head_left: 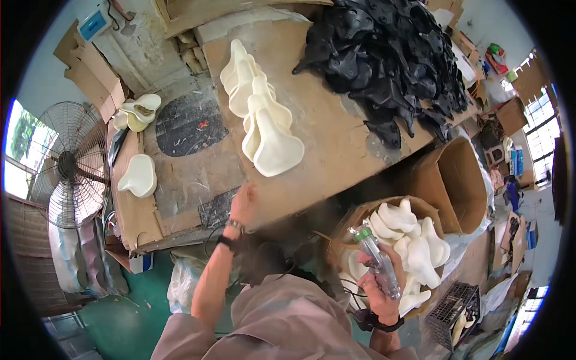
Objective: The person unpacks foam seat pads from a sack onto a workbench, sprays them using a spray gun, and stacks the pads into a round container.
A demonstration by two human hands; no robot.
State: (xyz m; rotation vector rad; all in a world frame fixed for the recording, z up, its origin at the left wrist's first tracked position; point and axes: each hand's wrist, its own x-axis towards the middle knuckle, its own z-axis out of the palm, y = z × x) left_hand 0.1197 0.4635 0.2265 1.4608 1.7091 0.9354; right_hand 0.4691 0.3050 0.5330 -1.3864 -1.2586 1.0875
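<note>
My right hand (380, 291) is closed around a clear bottle-like tool (382, 270) with a green collar near its top, held over a round carton of cream pads. My left hand (243, 205) is at the table's front edge, beside the near end of a row of cream saddle-shaped foam pads (279, 150). Motion smears its fingers, so I cannot make out whether it grips anything. The pads stand on edge, leaning on one another, and run away from me in a line. The nearest one shows its smooth broad face.
A heap of black saddle-shaped shells (384, 54) covers the far right of the table (336, 156). One loose cream pad (139, 176) lies at the left, near a fan (67, 165). Right of me are the round carton (354, 219), a tall cardboard box (459, 186) and a black crate (454, 315).
</note>
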